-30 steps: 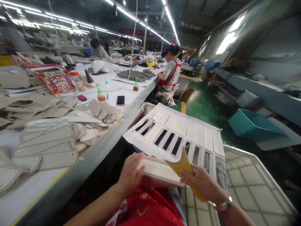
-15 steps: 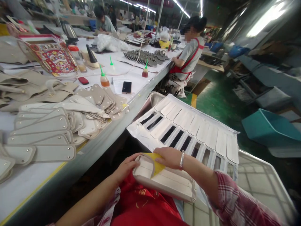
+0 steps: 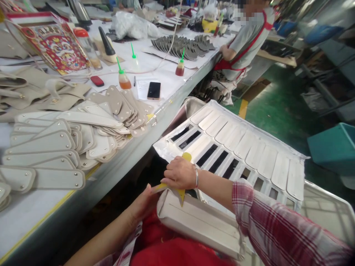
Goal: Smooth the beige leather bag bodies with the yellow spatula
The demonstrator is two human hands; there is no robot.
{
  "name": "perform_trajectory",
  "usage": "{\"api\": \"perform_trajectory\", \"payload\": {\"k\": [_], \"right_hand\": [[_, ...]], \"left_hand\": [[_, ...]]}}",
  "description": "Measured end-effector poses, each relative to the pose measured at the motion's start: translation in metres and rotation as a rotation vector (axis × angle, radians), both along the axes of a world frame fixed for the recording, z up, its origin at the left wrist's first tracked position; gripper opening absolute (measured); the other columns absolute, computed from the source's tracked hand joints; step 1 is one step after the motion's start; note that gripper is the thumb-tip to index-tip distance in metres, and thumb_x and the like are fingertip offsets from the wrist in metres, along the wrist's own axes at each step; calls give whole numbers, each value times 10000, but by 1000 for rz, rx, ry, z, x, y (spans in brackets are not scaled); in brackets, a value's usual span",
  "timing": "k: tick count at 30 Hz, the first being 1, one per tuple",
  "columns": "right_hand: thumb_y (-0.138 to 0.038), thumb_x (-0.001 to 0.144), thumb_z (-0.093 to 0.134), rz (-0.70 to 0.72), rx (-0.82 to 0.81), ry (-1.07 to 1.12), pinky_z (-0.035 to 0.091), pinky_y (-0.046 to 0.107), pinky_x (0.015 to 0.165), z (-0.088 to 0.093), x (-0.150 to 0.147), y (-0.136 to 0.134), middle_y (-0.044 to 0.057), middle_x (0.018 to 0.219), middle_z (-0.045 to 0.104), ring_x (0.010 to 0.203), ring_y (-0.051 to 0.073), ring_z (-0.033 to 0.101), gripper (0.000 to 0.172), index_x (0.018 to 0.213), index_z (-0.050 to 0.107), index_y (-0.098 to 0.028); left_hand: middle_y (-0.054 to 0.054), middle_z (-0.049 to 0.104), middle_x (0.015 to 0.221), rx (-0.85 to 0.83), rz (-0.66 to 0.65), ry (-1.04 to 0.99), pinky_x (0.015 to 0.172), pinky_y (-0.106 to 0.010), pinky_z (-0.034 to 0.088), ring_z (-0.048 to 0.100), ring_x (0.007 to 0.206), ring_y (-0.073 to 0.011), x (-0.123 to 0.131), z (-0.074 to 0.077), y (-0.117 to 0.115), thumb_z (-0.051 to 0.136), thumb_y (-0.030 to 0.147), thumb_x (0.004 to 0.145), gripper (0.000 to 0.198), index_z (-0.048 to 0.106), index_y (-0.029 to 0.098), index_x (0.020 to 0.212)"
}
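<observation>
A cream leather piece (image 3: pixel 199 221), long and flat, lies across my lap on a red apron (image 3: pixel 177 255). My left hand (image 3: pixel 142 205) cups its near left end from below, fingers curled round it. My right hand (image 3: pixel 180 173) is closed in a pinch on a yellow backing strip (image 3: pixel 181 194) at that same end, the strip sticking out above and below the fingers. A bracelet sits on the right wrist, and the sleeve is red plaid.
A white sheet of cream strips (image 3: pixel 235 147) with dark gaps lies on a wire rack (image 3: pixel 324 210) to my right. The long table (image 3: pixel 41 210) on the left carries fanned cream leather parts (image 3: pixel 55 147), glue bottles (image 3: pixel 123 79) and a phone (image 3: pixel 154 89). Another worker's arm (image 3: pixel 230 51) rests further along.
My right hand moved left and up along the cream piece, pulling the yellow strip off its end. The view tipped down and the piece now lies lower across my lap.
</observation>
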State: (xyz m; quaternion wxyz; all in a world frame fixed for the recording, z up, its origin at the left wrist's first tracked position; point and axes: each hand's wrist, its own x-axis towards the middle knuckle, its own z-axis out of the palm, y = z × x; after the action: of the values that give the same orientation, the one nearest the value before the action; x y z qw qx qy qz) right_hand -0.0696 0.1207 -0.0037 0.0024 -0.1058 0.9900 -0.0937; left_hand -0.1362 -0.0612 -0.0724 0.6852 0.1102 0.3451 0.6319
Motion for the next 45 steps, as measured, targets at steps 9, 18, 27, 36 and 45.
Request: {"api": "perform_trajectory", "payload": {"k": [9, 18, 27, 36, 45], "right_hand": [[-442, 907, 315, 195, -27, 21, 239, 331, 634, -6, -9, 6, 31, 664, 612, 639, 142, 511, 439, 682, 579, -172], [-457, 906, 310, 203, -95, 55, 240, 326, 630, -11, -5, 5, 35, 652, 613, 627, 141, 515, 463, 670, 578, -161], [-431, 910, 310, 193, -131, 58, 234, 330, 644, -14, 4, 4, 37, 663, 614, 623, 144, 509, 437, 698, 584, -165], [-481, 936, 191, -42, -102, -146, 266, 317, 620, -12, 22, -8, 49, 752, 651, 675, 165, 575, 527, 776, 588, -173], [-430, 941, 212, -258, -130, -247, 303, 311, 565, -12, 41, -21, 61, 760, 669, 679, 200, 610, 485, 836, 619, -188]], "left_hand": [[-44, 643, 755, -524, 134, 929, 777, -302, 421, 568, 800, -211, 14, 18, -6, 368, 559, 832, 476, 640, 178, 744], [-41, 641, 662, -500, 126, 1183, 696, -292, 478, 590, 704, -193, 21, 23, -8, 308, 504, 841, 460, 601, 203, 653], [-15, 550, 622, -497, 153, 1079, 630, -260, 447, 506, 627, -153, 28, 13, -12, 313, 532, 852, 472, 528, 186, 615], [-40, 632, 902, -291, 40, 896, 789, -262, 434, 552, 829, -177, 18, 18, -2, 319, 424, 906, 405, 610, 151, 980], [-18, 545, 1238, -272, -162, 817, 959, -249, 352, 489, 1110, -181, 5, 43, 5, 377, 375, 907, 393, 502, 206, 1239]]}}
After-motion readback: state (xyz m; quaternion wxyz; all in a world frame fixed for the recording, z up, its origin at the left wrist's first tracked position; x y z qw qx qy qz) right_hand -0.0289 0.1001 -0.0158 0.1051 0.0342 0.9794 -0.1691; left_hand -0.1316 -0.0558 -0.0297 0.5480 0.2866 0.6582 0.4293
